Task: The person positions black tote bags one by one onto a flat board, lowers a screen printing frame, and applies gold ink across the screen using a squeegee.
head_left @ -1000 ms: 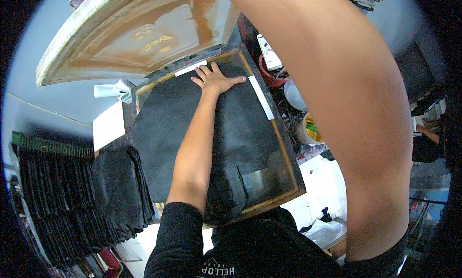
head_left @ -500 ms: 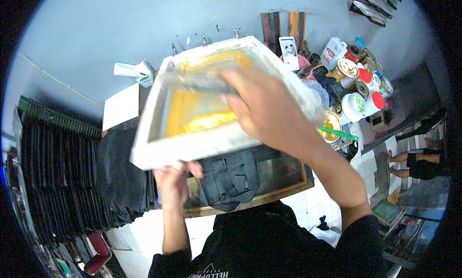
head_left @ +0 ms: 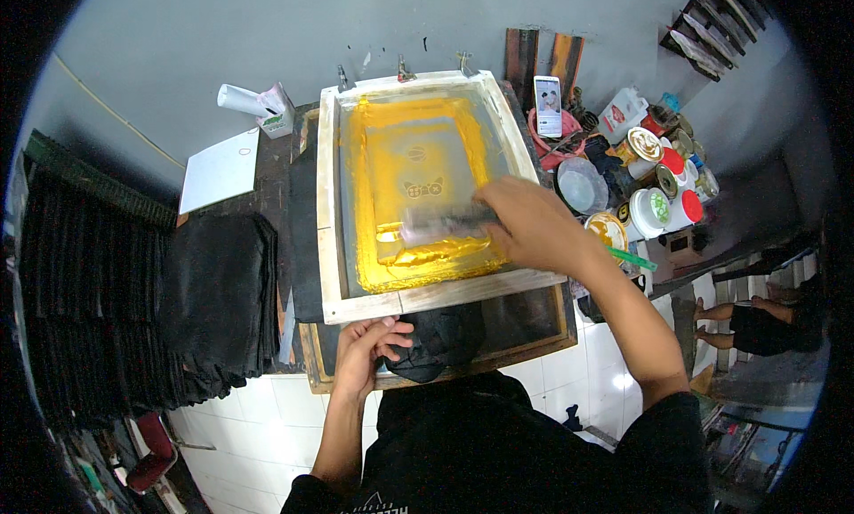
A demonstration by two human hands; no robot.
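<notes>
A white-framed printing screen (head_left: 331, 247) lies over the worktable, its mesh coated with yellow ink around a small design. My right hand (head_left: 529, 220) is closed on a squeegee (head_left: 445, 225), blurred by motion, over the lower part of the mesh. Just in front of the squeegee lies a thick band of yellow ink (head_left: 445, 252). My left hand (head_left: 369, 349) is just below the frame's near edge, fingers loosely apart with nothing in them. Beside its fingertips is a black cloth item (head_left: 427, 349), partly hidden under the screen.
Stacked black cloth pieces (head_left: 218, 291) fill the left. Metal clamps (head_left: 405, 69) stand at the screen's far edge. On the right are a phone (head_left: 548, 105), several ink tubs (head_left: 649, 210) and a green stick (head_left: 633, 259). Another person's legs (head_left: 734, 312) show at far right.
The raised near side of the screen has come down, and my left hand has let go of its edge. My right hand has brought the squeegee down onto the near part of the mesh.
</notes>
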